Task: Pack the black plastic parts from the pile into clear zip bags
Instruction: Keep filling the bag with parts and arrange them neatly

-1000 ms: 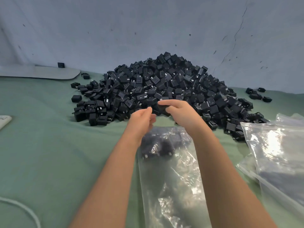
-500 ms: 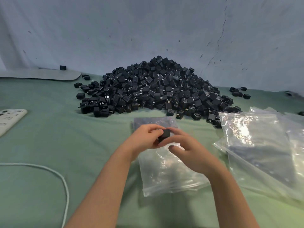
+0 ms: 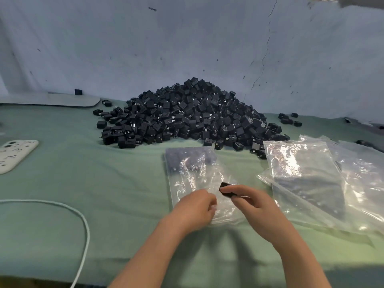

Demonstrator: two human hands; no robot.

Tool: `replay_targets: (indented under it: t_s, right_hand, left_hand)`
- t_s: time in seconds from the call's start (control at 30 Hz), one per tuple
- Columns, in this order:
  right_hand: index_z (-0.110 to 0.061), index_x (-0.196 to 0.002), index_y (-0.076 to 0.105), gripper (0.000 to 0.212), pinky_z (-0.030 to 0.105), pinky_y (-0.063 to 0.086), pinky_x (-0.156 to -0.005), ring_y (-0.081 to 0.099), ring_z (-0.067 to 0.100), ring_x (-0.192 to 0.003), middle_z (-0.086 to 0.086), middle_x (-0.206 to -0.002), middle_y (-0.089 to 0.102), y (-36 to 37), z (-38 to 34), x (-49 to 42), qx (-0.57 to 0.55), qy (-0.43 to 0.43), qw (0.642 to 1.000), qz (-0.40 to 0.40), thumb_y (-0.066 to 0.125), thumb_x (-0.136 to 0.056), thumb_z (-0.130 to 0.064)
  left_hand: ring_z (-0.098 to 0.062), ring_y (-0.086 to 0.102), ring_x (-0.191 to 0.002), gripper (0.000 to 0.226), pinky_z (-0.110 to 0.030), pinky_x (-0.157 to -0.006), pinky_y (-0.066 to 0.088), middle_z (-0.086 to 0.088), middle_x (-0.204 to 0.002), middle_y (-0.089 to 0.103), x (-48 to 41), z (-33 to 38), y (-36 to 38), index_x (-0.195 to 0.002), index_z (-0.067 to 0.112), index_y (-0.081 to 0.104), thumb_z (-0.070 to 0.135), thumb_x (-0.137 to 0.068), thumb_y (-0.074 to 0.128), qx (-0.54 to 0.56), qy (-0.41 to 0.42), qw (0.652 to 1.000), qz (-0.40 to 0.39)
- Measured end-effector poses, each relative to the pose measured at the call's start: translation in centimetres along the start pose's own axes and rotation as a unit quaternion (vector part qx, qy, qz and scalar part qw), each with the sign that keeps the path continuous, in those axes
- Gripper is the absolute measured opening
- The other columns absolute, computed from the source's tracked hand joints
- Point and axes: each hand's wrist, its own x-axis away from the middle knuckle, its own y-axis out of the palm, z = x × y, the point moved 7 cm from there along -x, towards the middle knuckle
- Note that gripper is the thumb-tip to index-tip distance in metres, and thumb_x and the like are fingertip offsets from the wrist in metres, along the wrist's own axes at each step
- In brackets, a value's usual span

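Whereas both hands held black part (image 3: pixel 224 189) before, right hand (image 3: pixel 255 206) alone pinches it over zip bag (image 3: pixel 193 169); left hand (image 3: pixel 195 207) grips bag's near edge.

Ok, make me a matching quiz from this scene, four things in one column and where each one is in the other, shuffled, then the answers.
1. white cable
2. pile of black parts
3. single black part
4. stack of clear bags

A. pinched in the right hand
B. far side, against the wall
C. on the cloth, right side
D. on the cloth, left side

Pairs: 1-D, 2-B, 3-A, 4-C.
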Motion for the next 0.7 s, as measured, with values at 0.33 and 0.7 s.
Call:
replay_targets:
  t_s: [0.33,0.7]
  right_hand:
    - [-0.035,-0.120,0.061,0.034,0.028,0.038,-0.097,0.045,0.020,-0.117,-0.004,-0.121,0.050,4.0,0.2,-1.0,0.331,-0.018,0.944,0.008,0.043,-0.093,-0.027]
    - [-0.016,-0.125,0.056,0.035,0.019,0.032,-0.103,0.044,0.020,-0.129,0.010,-0.134,0.054,8.0,3.3,-8.5,0.407,0.006,0.913,-0.034,0.053,-0.091,-0.026]
  left_hand:
    - [-0.019,0.055,-0.094,0.010,-0.031,-0.082,0.044,0.001,-0.097,0.058,0.1,1.0,-4.3,-0.093,0.020,0.060,0.022,-0.092,0.051,0.077,0.008,0.990,0.121]
    - [-0.012,0.056,-0.084,0.019,-0.028,-0.073,0.046,0.008,-0.090,0.058,-0.1,2.9,-5.2,-0.094,0.025,0.061,0.040,-0.092,0.051,0.013,0.031,0.999,-0.033]
